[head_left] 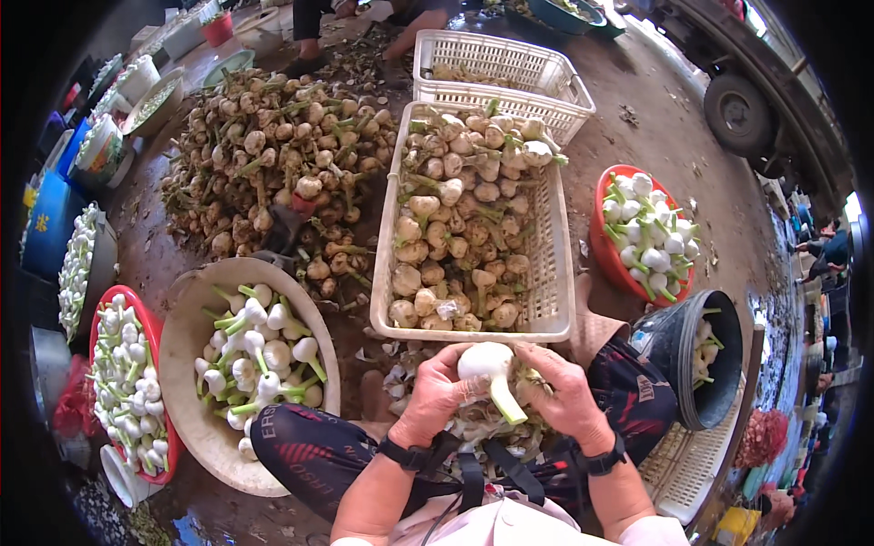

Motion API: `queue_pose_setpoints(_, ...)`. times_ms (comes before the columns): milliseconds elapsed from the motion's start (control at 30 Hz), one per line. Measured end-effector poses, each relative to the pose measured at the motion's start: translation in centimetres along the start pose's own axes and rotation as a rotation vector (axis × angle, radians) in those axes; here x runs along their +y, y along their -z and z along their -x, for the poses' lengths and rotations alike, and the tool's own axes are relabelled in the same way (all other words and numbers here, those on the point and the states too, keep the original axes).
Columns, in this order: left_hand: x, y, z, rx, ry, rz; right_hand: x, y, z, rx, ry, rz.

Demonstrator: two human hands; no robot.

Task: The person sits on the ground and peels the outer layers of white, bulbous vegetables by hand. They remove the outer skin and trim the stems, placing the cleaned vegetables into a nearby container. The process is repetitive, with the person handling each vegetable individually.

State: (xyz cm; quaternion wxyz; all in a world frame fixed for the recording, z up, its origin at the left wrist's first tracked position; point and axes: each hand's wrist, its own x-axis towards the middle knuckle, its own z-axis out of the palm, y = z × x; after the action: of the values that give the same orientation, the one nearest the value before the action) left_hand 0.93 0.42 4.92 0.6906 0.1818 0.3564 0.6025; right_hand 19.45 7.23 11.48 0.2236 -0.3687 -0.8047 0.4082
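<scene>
My left hand (430, 397) is closed round a white garlic bulb (487, 362), whose short green stem points down toward me. Close on the bulb's other side is my right hand (566, 399), fingers curled, with papery garlic skin (521, 375) between thumb and forefinger. Loose peelings lie below, between my knees. Just beyond my hands stands a white plastic crate (564, 264) of unpeeled, soil-stained garlic bulbs (446, 227). At my left knee a wide pale basin (187, 364) holds clean white bulbs with trimmed stems.
A big heap of dirty garlic (273, 155) covers the floor ahead left. Red basins of white garlic stand left (168, 437) and right (601, 246). A dark bucket (687, 414) lies tipped at my right knee. Behind the crate is another crate (501, 64); a vehicle wheel (739, 114) stands far right.
</scene>
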Motion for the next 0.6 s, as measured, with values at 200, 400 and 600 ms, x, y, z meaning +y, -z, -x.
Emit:
queue_pose_setpoints(200,0.6,-0.6,-0.2,0.017,-0.199,-0.418,0.3,0.0,-2.1,-0.052,0.379,0.552)
queue_pose_setpoints(400,0.1,0.1,-0.5,-0.076,-0.061,0.054,1.5,-1.5,-2.8,0.228,0.147,0.336)
queue_pose_setpoints(600,-1.1,1.5,-1.1,-0.376,0.030,0.467,1.6,-1.1,-3.5,0.355,-0.321,-1.203)
